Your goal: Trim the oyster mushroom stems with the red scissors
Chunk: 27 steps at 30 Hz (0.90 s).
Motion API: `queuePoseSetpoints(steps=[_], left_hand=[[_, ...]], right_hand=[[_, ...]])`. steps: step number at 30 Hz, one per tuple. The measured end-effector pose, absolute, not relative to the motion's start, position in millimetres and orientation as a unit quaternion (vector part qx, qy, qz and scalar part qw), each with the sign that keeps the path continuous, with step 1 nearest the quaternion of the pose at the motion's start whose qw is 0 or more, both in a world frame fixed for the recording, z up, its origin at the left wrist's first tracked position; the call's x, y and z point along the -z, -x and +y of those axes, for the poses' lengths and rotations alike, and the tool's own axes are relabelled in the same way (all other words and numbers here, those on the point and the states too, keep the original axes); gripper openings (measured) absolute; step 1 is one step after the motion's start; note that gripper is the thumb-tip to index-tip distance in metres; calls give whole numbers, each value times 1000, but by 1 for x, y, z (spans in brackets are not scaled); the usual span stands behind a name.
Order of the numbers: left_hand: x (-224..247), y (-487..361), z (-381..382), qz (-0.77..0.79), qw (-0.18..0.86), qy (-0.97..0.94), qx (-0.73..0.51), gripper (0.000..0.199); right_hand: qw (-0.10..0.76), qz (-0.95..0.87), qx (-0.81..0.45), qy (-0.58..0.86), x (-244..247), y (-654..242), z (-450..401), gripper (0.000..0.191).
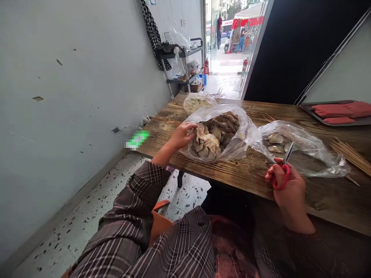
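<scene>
A cluster of oyster mushrooms (207,142) sits at the near left of an opened clear plastic bag (245,125), with more grey-brown mushrooms behind it. My left hand (184,135) grips the cluster's left edge, thumb and fingers closed on it. Above the table's front edge, my right hand (285,181) is wrapped round red-handled scissors (285,175), blades pointing up and away. Just beyond the scissors, a second clear bag (313,144) lies spread with a few pale mushroom pieces (276,143) on it.
Bamboo skewers (352,156) lie at the right of the wooden table (162,127). A dark tray (307,110) holds reddish items at the far right. Another bag (198,102) with pale contents is at the back. A shelf cart (185,58) stands beyond, near the doorway.
</scene>
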State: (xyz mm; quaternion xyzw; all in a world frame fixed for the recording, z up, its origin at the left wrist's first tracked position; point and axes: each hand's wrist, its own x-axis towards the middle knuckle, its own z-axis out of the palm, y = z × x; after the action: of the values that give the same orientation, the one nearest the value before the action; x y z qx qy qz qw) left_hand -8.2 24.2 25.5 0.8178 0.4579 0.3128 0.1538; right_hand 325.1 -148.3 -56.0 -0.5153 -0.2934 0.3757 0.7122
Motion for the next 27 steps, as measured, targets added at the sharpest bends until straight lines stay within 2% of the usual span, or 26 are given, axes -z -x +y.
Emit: queuePoseSetpoints(steps=[5,12,15,20,27], left_hand=[[-15,9,36,439,67,-859,-257,29],[-7,17,55,438,72,-871,-210,18],[-6,16,57,426,73,-875,-219,16],[-9,13,52,394,115,-876,-254,9],[-16,12,41,398,248,-833,-293,11]], right_hand=[[645,-335,-444,524,37,-312,-154,41],[473,-380,-669,430,-9,-257,-144,53],[415,-373,-723,407,-18,-230,-130,56],[406,-352,-735,414,-21,-203,-107,47],[400,-302,-749,433,-18,-194,-98,36]])
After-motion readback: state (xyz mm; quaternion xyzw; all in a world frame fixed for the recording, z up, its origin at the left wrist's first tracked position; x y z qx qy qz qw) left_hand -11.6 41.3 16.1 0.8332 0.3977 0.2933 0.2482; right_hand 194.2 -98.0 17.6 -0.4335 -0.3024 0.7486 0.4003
